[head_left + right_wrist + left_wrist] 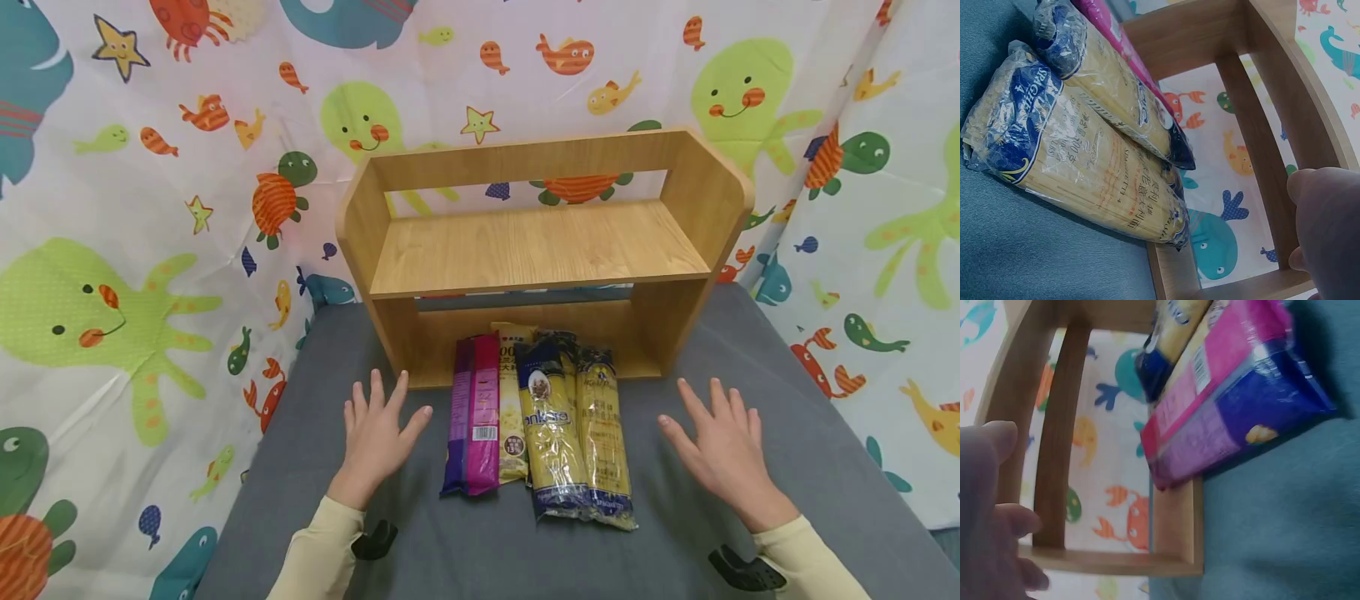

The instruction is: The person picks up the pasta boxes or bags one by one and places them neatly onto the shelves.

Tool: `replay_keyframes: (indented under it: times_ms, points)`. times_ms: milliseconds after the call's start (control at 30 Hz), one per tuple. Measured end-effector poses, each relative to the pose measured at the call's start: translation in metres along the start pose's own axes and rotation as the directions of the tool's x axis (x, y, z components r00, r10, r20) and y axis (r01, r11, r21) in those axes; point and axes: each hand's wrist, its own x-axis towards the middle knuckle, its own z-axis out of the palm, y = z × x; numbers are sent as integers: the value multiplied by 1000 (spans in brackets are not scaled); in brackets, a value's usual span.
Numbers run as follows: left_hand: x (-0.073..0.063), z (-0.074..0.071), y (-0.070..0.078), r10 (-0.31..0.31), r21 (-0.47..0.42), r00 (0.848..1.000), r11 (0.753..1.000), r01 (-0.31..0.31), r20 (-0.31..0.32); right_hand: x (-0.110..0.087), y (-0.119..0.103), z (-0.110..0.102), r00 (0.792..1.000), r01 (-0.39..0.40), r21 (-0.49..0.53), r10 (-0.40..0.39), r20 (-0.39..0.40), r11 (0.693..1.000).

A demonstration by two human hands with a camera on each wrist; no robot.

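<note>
My left hand [377, 433] hovers with spread fingers over the grey cloth, left of a group of packets, holding nothing. On the other side my right hand [722, 450] is spread the same way, also holding nothing. Between them lies a purple and pink packet [472, 417], with a pale yellow packet [512, 400] beside it. Toward the right, a spaghetti packet [553, 433] with a blue label leans against another spaghetti packet [603, 437]. A further packet behind them is mostly hidden. The packets' far ends rest on the lower level of a wooden shelf [540, 250].
The two-level shelf stands at the back of the grey cloth-covered table [300, 517]. Its upper board [540, 246] bears nothing visible. A white curtain [187, 292] printed with sea animals hangs behind and at both sides.
</note>
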Motion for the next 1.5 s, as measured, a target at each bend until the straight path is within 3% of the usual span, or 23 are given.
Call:
replay_keyframes:
  times_ms: [200,267,367,533,700,800,867,1100,1333,1500]
  points:
    - [41,-4,-17,-104,-175,993,978,111,47,-1,1,0,999,-12,-18,13,35,1000]
    - [58,-7,-21,-135,-260,990,955,143,47,-2,2,0,999,-11,-31,12,41,999]
    - [81,-14,-22,-176,-397,984,901,176,37,-4,1,0,998,-12,-37,15,62,999]
    - [112,-24,-14,-274,-556,959,809,191,-70,-7,0,2,995,-20,-38,24,99,999]
    - [130,-25,-7,-340,-655,914,746,120,-220,-10,1,2,992,-31,-25,34,120,999]
    - [135,-24,-4,-361,-663,890,743,93,-280,-10,2,2,991,-33,-23,35,127,999]
    - [137,-25,-2,-365,-647,881,757,94,-299,-9,3,1,991,-31,-22,34,127,999]
    - [141,-31,4,-298,-590,890,806,41,-346,-3,1,-3,990,-34,16,31,136,999]
    - [141,-33,4,-295,-580,893,813,49,-339,2,-6,-5,985,-35,57,25,173,998]
    - [143,-32,2,-288,-574,896,818,46,-339,10,-17,1,975,-37,146,4,221,989]
